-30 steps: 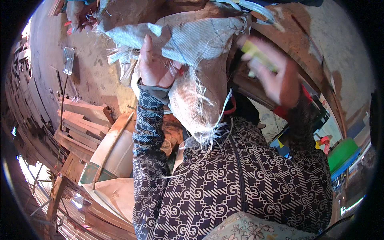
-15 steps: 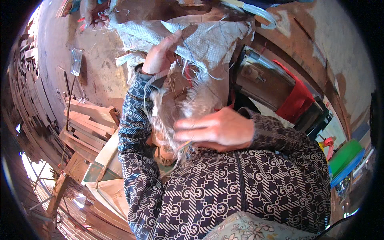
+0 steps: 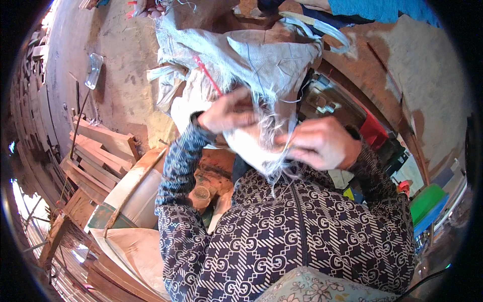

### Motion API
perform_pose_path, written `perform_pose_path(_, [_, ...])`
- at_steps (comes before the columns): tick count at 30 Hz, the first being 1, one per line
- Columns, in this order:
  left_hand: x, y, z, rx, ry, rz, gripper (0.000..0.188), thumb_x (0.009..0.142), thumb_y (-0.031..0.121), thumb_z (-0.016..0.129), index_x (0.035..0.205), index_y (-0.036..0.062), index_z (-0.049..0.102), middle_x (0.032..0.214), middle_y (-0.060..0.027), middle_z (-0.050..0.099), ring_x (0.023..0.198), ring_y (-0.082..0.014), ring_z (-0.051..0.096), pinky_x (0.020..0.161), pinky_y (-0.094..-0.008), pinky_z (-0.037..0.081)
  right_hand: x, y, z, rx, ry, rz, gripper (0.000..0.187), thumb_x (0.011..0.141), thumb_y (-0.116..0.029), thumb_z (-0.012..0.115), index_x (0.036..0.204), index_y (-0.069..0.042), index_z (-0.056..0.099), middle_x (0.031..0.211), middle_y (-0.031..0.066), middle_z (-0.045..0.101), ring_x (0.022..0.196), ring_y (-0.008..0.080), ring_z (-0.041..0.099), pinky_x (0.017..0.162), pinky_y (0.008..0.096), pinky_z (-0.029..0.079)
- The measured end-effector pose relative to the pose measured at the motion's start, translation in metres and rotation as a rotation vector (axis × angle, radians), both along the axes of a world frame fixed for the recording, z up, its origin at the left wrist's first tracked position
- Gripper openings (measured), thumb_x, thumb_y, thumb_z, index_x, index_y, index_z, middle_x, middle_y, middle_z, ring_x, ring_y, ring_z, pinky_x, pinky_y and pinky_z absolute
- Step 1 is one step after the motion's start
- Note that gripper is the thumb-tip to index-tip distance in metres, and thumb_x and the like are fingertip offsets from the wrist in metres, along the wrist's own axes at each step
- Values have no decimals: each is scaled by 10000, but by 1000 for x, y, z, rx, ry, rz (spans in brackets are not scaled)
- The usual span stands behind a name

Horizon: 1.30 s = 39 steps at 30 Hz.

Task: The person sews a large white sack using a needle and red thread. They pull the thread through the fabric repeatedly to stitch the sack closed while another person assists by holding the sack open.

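- Woven sack (image 3: pixel 251 60), pale blue-white: lay across the work area in front of the wearer, mouth bunched toward the top, narrower tail drawn down toward the patterned jacket (image 3: pixel 261 241). Judged soft and limp, the cloth light in itself; contents not visible, so total weight could not be told. Weave looked slick and prone to shedding. Best hold judged to be a gathered fold of sound cloth rather than the ragged edge.
- Wooden offcuts (image 3: pixel 103 148): piled on the ground at left, well apart from the sack.
- Metal-cased unit (image 3: pixel 327 100): stood just right of the sack, red cloth (image 3: pixel 372 131) over its near part.
- Right hand (image 3: pixel 324 143): at the right side of the sack's tail, fingertips near one another by the frayed edge; blurred, so could not tell whether they were clamped on anything.
- Left hand (image 3: pixel 229 111): against the tail's left side, fingers curled over the cloth; firmness of hold could not be told.
- Another person's hand (image 3: pixel 151 9): at the sack's upper left corner; grip unclear.
- Frayed strands (image 3: pixel 274 166): hung from the tail; judged flimsy, likely to pull loose if used as a handhold.
- Red cord (image 3: pixel 209 76): thin, slanted across the cloth just above the left hand.
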<state>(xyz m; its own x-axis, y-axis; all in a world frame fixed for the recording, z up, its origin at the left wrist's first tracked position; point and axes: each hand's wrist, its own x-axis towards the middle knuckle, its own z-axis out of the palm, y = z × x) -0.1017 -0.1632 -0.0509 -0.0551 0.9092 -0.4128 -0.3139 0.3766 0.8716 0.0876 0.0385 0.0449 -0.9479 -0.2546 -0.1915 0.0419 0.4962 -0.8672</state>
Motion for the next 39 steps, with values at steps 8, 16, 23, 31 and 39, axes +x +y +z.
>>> perform_pose_path(8, [8,-46,29,-242,279,-204,603,808,310,797,1283,9,582,1186,-175,660,980,-245,685,809,-350,559,21,4,3,-110,-135,4,245,855,-169,698,1081,-74,691,1065,116,686,919,280,693,785,365,561])
perform_pose_path(16, [-16,45,-38,24,-510,788,492,915,285,710,1242,-52,565,1181,-142,622,910,-174,622,806,-326,510,-10,50,45,279,184,-383,233,947,-165,606,1133,-53,688,1111,152,663,1006,299,670,839,362,526])
perform_pose_path(23, [6,71,-87,41,-437,851,195,887,100,582,1004,-50,624,983,-114,660,895,-206,636,833,-352,525,-26,54,-7,505,218,-370,134,916,-162,609,955,-42,654,846,150,638,777,357,641,680,446,505])
perform_pose_path(31, [48,61,-43,-2,-507,1044,264,895,18,628,1131,-93,590,1065,-160,670,954,-232,663,841,-379,555,-45,50,-50,622,176,-217,188,909,-243,624,860,-62,632,798,126,653,755,332,665,647,432,529])
perform_pose_path(39, [52,64,-74,73,-822,880,277,933,47,586,1182,-72,577,1131,-176,667,1015,-271,670,885,-402,549,-45,41,-52,651,123,-176,177,919,-244,603,878,-76,637,788,129,658,745,337,670,651,440,537])
